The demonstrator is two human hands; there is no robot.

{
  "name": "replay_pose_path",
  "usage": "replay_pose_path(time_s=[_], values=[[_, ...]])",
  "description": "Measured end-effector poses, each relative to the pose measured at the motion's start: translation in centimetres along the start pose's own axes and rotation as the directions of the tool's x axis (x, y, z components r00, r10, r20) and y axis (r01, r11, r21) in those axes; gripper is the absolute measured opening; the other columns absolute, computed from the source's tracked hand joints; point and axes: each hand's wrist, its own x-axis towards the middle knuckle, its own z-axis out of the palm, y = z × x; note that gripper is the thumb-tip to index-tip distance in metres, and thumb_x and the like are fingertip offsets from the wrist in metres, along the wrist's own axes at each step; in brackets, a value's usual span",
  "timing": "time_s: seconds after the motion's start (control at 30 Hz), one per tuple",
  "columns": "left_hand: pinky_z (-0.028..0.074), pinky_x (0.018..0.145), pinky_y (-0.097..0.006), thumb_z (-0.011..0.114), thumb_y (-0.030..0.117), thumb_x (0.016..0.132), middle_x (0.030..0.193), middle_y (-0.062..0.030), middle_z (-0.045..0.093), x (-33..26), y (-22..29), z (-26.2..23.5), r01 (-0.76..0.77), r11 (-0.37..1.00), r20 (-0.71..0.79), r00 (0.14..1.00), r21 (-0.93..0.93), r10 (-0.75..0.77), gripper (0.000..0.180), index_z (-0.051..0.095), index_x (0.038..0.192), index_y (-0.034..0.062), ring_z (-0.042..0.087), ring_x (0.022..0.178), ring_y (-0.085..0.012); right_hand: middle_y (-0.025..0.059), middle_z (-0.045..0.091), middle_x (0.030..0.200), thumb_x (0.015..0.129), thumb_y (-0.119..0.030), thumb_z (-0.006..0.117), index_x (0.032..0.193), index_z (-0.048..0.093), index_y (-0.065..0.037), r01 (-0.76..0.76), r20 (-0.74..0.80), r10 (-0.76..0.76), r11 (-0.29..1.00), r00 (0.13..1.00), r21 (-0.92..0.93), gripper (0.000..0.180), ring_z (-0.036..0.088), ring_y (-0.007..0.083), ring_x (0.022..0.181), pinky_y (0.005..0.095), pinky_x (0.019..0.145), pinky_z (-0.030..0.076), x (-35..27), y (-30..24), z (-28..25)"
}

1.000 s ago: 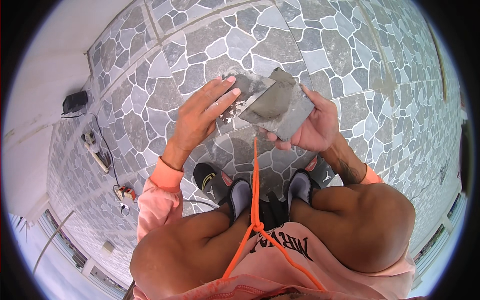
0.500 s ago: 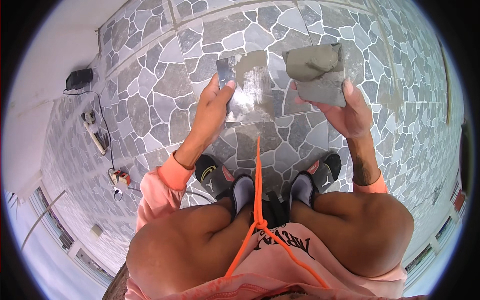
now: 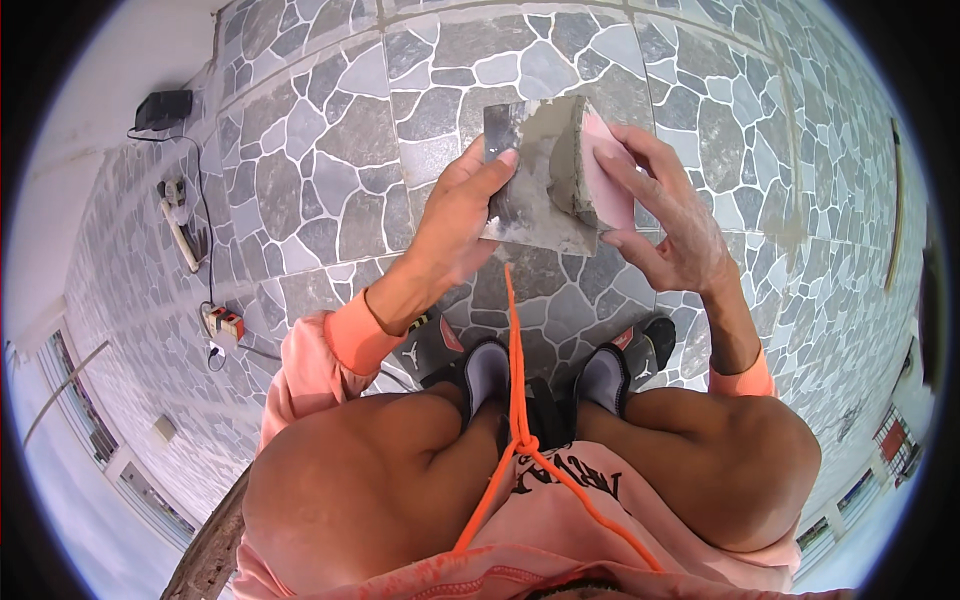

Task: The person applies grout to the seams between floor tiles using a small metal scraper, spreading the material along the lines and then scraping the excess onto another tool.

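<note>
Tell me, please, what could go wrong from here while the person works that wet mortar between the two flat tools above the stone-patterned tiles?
The left hand and right hand hold a metal trowel and a pink-backed float loaded with grey mortar above the tiled wall. The tilted float could shed mortar onto the shoes. Bare fingers might also slip on the smeared blade.

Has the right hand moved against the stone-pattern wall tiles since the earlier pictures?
Yes. The right hand has turned: its pink tile piece now stands edge-on against the mortar-smeared flat tool in the left hand, closer to it than before, judged by the stone-pattern wall tiles.
</note>
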Motion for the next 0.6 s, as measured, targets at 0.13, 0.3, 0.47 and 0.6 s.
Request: replay_pose_path(time_s=[0.13, 0.3, 0.47, 0.6], values=[[0.053, 0.09, -0.036, 0.043, 0.016, 0.1, 0.119, -0.0091, 0.057, -0.2, -0.4, -0.5, -0.028, 0.999, -0.004, 1.0, 0.02, 0.028, 0.037, 0.039, 0.135, 0.0042, 0.06, 0.105, -0.0182, 0.0221, 0.041, 0.136, 0.071, -0.013, 0.076, 0.135, 0.048, -0.009, 0.019, 0.041, -0.019, 1.0, 0.999, -0.01, 0.07, 0.046, 0.0388, 0.117, 0.0442, 0.098, 0.04, -0.3, 0.6, -0.2], [0.053, 0.089, -0.034, 0.043, 0.017, 0.1, 0.119, -0.0093, 0.057, -0.3, 0.0, -0.3, -0.064, 0.997, -0.009, 0.998, 0.052, 0.064, 0.038, 0.038, 0.135, 0.0028, 0.06, 0.104, -0.0175, 0.0217, 0.041, 0.135, 0.069, -0.009, 0.077, 0.134, 0.05, -0.009, -0.019, 0.055, 0.021, 0.999, 0.998, -0.027, 0.07, 0.045, 0.0386, 0.118, 0.0433, 0.099, 0.04, -1.1, 2.0, -0.7], [0.053, 0.086, -0.033, 0.044, 0.016, 0.099, 0.117, -0.0093, 0.058, -0.1, 1.7, 1.2, -0.089, 0.991, 0.006, 0.996, 0.098, 0.089, 0.037, 0.04, 0.132, -0.0002, 0.061, 0.101, -0.0159, 0.0222, 0.046, 0.13, 0.077, -0.017, 0.073, 0.131, 0.053, -0.01, -0.26, 0.049, 0.264, 0.962, 0.963, -0.081, 0.057, 0.05, 0.0372, 0.116, 0.0418, 0.097, 0.043, -3.0, 3.1, -0.4], [0.053, 0.084, -0.032, 0.045, 0.015, 0.099, 0.115, -0.0093, 0.059, 0.0, 2.2, 0.5, -0.067, 0.983, -0.066, 0.995, 0.169, 0.079, 0.035, 0.042, 0.13, -0.001, 0.061, 0.098, -0.0151, 0.0235, 0.053, 0.127, 0.086, -0.039, 0.063, 0.129, 0.05, 0.006, -0.414, 0.153, 0.438, 0.6, 0.886, 0.684, 0.064, 0.058, 0.0312, 0.109, 0.0409, 0.096, 0.043, -4.3, 2.4, -3.1]])
